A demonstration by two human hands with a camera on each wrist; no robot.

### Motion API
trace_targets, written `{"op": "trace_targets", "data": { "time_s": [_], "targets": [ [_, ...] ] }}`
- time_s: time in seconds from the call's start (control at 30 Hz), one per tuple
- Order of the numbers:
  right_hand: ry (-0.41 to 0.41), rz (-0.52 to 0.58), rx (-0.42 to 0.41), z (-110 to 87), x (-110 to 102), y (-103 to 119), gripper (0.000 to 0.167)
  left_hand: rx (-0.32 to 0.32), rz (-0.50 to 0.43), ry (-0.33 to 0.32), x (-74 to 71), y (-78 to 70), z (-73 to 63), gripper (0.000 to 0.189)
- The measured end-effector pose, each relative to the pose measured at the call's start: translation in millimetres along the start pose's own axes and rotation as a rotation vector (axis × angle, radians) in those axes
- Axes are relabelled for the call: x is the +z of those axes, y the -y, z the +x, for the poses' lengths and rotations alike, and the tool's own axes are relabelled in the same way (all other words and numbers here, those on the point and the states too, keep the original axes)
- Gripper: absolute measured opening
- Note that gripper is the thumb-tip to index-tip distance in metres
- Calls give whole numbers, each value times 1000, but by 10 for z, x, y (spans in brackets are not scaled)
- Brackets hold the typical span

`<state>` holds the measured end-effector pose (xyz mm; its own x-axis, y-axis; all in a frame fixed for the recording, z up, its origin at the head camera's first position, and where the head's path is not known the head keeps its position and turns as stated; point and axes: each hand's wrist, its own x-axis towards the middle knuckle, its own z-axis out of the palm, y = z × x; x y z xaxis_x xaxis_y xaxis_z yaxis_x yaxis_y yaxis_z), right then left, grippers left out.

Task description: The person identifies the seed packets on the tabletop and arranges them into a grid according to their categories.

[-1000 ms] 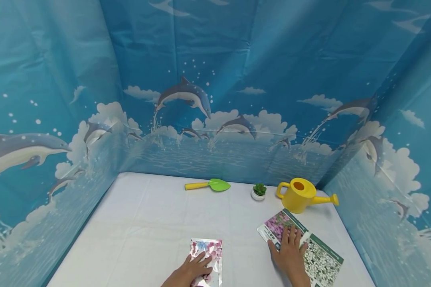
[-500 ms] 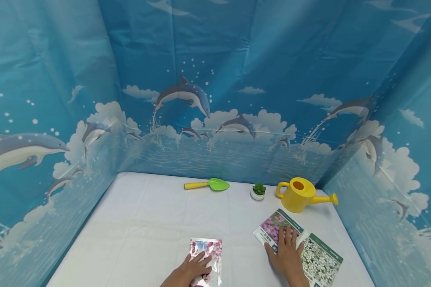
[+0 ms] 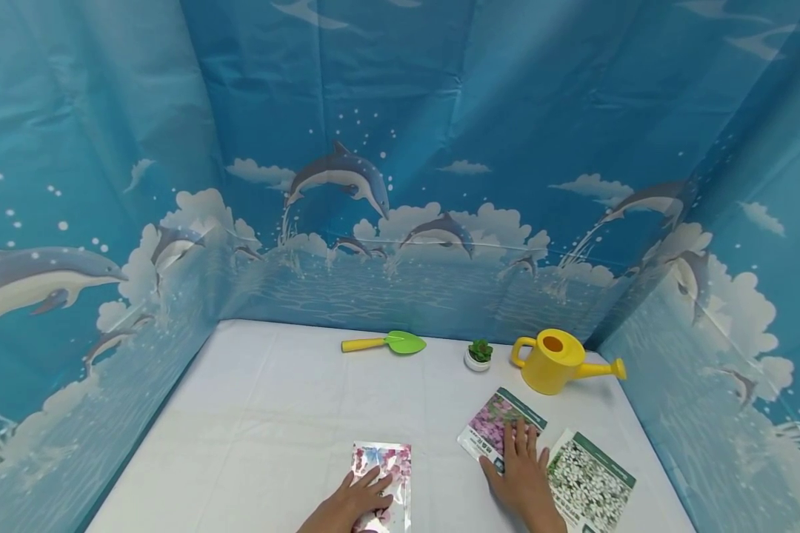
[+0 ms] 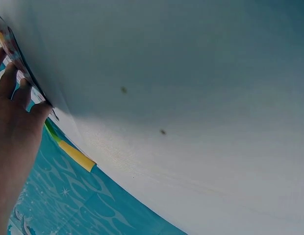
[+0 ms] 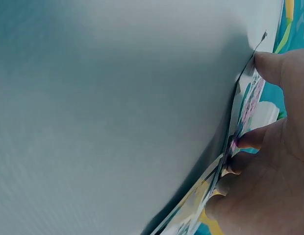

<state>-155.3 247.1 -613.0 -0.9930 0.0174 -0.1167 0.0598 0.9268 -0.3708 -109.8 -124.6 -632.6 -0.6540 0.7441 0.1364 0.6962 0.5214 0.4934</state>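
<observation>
In the head view my left hand [image 3: 355,500] rests with spread fingers on a shiny seed packet [image 3: 400,474] printed with pink blossoms, lying near the table's front. My right hand [image 3: 521,477] lies with its fingers straight on a packet with purple-pink flowers [image 3: 492,426], its thumb at the lower left edge. Beside that hand, to the right, is a packet with white flowers [image 3: 590,481], its left edge close to the wrist. The left wrist view catches my left hand [image 4: 19,112] at its edge. In the right wrist view the right hand's fingertips [image 5: 247,139] press the packet's surface.
A trowel [image 3: 387,343] with yellow handle and green blade lies at the back of the white table [image 3: 273,414]. To its right stand a small potted succulent [image 3: 478,357] and a yellow watering can [image 3: 553,363]. Blue dolphin-print curtains [image 3: 400,281] enclose three sides.
My right hand has slid the purple-pink packet to the left, opening a gap between it and the white-flower packet. The left hand and its packet have stayed put.
</observation>
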Motion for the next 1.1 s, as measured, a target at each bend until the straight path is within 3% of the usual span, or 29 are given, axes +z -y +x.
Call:
{"op": "trace_targets", "data": {
  "time_s": [0.33, 0.53, 0.8, 1.1],
  "targets": [
    [40, 18, -89, -16, -1, 113, 95, 5, -5, 7, -14, -7, -10, 70],
    [90, 11, -99, 4, -3, 134, 97, 8, 18, 23, -31, -6, -5, 70],
    [142, 61, -130, 17, 15, 143, 98, 16, 22, -9, -31, -22, -11, 67],
    [154, 114, -192, -52, 27, 230, 96, -23, -19, 9, -14, -15, -7, 66]
  ]
}}
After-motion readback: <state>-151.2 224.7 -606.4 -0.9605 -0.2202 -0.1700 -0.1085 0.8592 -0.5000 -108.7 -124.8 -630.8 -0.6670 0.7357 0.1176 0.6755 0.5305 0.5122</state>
